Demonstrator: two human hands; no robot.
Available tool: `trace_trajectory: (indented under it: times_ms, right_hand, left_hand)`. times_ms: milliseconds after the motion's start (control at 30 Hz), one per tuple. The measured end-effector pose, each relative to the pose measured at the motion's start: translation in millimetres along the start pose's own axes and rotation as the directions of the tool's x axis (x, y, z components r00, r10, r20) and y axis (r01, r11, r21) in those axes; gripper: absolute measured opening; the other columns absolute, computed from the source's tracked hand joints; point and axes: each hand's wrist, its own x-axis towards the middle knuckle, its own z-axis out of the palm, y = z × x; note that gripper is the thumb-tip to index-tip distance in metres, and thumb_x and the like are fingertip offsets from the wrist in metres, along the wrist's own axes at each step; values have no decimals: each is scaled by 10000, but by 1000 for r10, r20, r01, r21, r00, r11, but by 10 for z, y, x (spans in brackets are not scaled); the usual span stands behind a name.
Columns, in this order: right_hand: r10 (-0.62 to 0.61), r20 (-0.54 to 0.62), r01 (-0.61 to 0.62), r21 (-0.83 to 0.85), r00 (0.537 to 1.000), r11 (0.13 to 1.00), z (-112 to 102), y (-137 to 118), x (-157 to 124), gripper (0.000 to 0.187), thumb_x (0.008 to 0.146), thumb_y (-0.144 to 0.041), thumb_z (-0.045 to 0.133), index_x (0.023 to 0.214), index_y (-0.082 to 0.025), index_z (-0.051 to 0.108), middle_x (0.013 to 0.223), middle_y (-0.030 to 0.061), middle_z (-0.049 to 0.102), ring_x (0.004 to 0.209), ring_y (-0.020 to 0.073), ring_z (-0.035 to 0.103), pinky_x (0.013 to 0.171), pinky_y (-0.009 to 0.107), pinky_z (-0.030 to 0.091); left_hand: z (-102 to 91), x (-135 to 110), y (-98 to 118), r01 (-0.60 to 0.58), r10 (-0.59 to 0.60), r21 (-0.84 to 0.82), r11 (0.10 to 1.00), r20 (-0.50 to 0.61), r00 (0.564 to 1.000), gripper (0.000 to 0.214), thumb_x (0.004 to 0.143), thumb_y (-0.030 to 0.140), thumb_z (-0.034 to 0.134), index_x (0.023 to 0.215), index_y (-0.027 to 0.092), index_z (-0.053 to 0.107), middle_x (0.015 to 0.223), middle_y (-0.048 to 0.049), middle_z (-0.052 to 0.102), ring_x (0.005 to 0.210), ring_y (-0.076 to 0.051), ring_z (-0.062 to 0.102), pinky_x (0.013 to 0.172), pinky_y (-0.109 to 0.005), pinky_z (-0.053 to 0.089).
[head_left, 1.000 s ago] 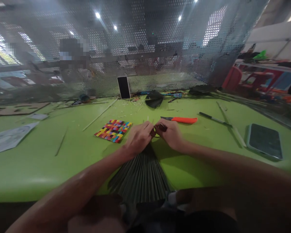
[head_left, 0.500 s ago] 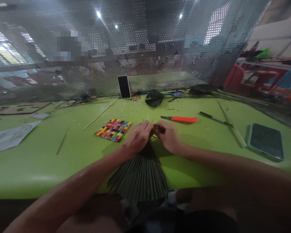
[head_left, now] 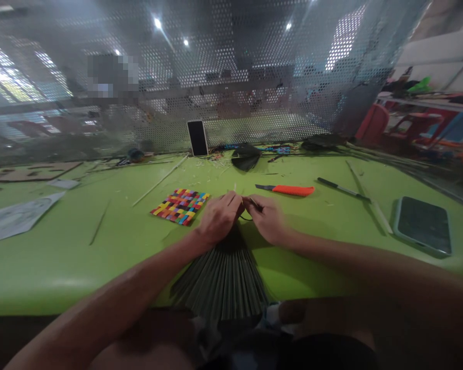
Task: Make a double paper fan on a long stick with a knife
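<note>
A dark pleated fan (head_left: 227, 282) lies with its wide edge toward me, over the front of the green table. Closed around its narrow top end is my left hand (head_left: 220, 216), which hides that end. My right hand (head_left: 266, 216) is pinched shut just beside it, the fingertips of both hands nearly touching. A thin dark strand (head_left: 246, 219) loops below the fingertips, and my right fingers appear to grip it; their tips are partly hidden. Left of my hands lies a woven multicoloured square (head_left: 180, 206). An orange-handled cutter knife (head_left: 293, 190) rests beyond my right hand.
To the right are a black pen (head_left: 343, 188), a pale stick (head_left: 370, 200) and a phone (head_left: 423, 225). Another phone (head_left: 197, 137) leans on the perforated metal screen (head_left: 273, 97). A small dark fan (head_left: 246, 156) lies at the back, with a printed sheet (head_left: 21, 216) at left.
My right fingers have shifted slightly at the narrow end of the fan, and the strand's loop sits a little differently. My left hand and the fan stay almost still.
</note>
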Motion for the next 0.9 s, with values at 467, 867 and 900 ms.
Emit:
trace_trajectory:
  times_ms: [467,867,900]
  right_hand:
    - [35,11,-35,-6,999,999,66,11,14,259,927,-204,422,668,-203,437,644,-4,485,618,129,413,631,273,337]
    - [92,44,-94,47,995,994,17,-34,35,267,929,-220,422,663,-202,409,651,-13,460,621,119,376,594,271,307]
    - [94,39,-95,40,995,995,23,-33,32,271,927,-216,424,658,-202,407,645,-14,458,616,118,374,589,271,303]
  left_hand:
    - [-16,12,20,60,-59,-11,998,107,993,240,1002,157,420,820,170,576,741,-43,597,658,-170,560,579,-283,351]
    - [39,-31,20,38,-38,-17,999,38,999,260,1006,173,402,821,167,585,715,-39,590,619,-173,541,565,-289,351]
    - [42,-35,20,34,-34,-13,999,32,999,265,1007,171,399,818,168,585,712,-37,590,616,-171,541,564,-288,348]
